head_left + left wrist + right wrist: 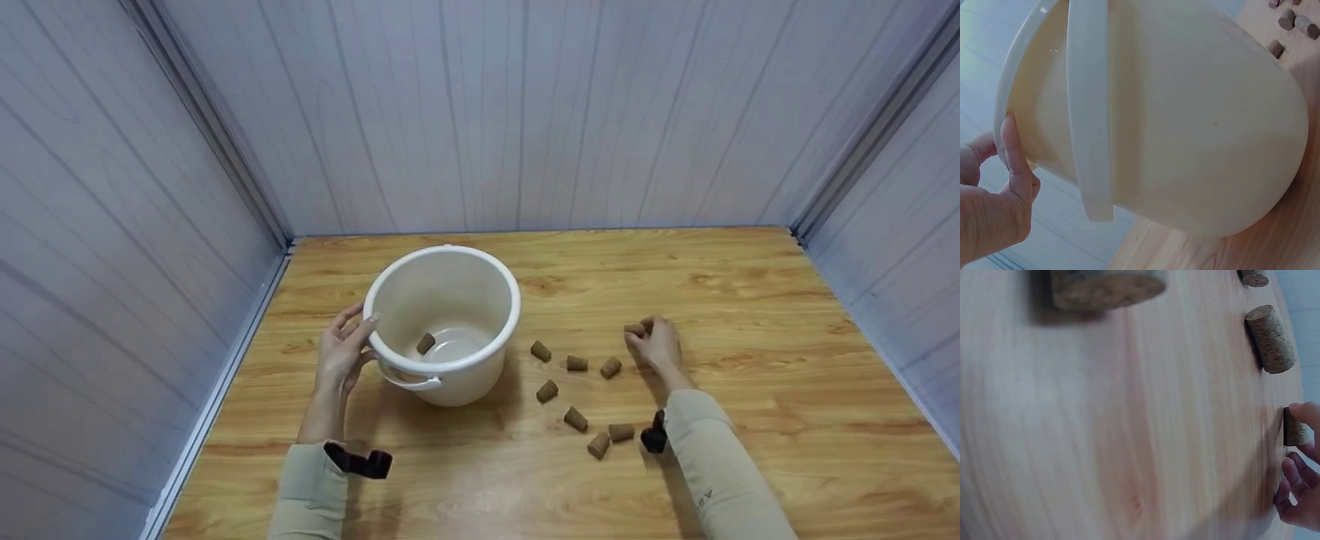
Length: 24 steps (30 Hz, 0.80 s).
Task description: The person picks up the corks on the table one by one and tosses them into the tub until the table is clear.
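Observation:
A white bucket (469,382) stands upright left of the middle, its handle (409,384) hanging down at the front. My left hand (345,352) grips the rim on its left side, fingers outside and thumb over the edge; the left wrist view shows this hand (1002,191) on the rim from below. One cork stopper (426,343) lies inside the bucket near the bottom. Over at the right, my right hand (656,345) pinches another cork stopper (634,329) between thumb and fingers, at the wooden surface. In the right wrist view that cork (1296,428) is partly covered by the fingertips.
Several loose corks lie between bucket and right hand, among them a cork (610,367) close to that hand and a cork (541,350) beside the bucket. Pale panels (525,112) wall in the wooden floor (750,315) at the back and both sides.

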Available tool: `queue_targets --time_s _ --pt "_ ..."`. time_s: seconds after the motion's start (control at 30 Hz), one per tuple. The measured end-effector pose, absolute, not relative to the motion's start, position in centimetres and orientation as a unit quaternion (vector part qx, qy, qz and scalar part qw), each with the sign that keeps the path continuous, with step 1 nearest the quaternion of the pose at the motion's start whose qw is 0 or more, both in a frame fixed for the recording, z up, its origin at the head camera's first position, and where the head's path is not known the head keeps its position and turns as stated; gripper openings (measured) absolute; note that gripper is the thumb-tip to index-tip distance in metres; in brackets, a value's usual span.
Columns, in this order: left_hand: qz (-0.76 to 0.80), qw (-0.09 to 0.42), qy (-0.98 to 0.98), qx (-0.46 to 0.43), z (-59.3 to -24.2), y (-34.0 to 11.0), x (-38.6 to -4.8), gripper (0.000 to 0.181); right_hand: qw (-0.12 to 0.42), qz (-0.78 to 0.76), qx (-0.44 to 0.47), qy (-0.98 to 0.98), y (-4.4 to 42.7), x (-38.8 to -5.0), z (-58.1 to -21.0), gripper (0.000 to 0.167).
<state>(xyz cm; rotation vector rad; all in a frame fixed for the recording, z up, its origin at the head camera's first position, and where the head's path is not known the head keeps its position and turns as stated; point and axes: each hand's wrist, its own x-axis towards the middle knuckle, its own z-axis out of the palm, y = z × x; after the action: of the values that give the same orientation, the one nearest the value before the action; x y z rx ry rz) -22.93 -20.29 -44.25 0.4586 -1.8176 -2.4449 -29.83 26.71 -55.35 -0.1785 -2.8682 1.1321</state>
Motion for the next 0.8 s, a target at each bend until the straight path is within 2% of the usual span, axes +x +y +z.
queue_targets --time_s 0.33,0.8 --pt "-0.802 0.035 -0.578 0.144 -44.33 -20.24 -22.73 0.041 0.021 0.371 -0.073 -0.926 26.58 -29.81 -55.53 0.037" --pt "-0.792 0.032 -0.589 0.156 -44.21 -20.22 -22.86 0.045 0.057 0.392 -0.044 -0.917 26.88 -29.73 -55.31 0.041"
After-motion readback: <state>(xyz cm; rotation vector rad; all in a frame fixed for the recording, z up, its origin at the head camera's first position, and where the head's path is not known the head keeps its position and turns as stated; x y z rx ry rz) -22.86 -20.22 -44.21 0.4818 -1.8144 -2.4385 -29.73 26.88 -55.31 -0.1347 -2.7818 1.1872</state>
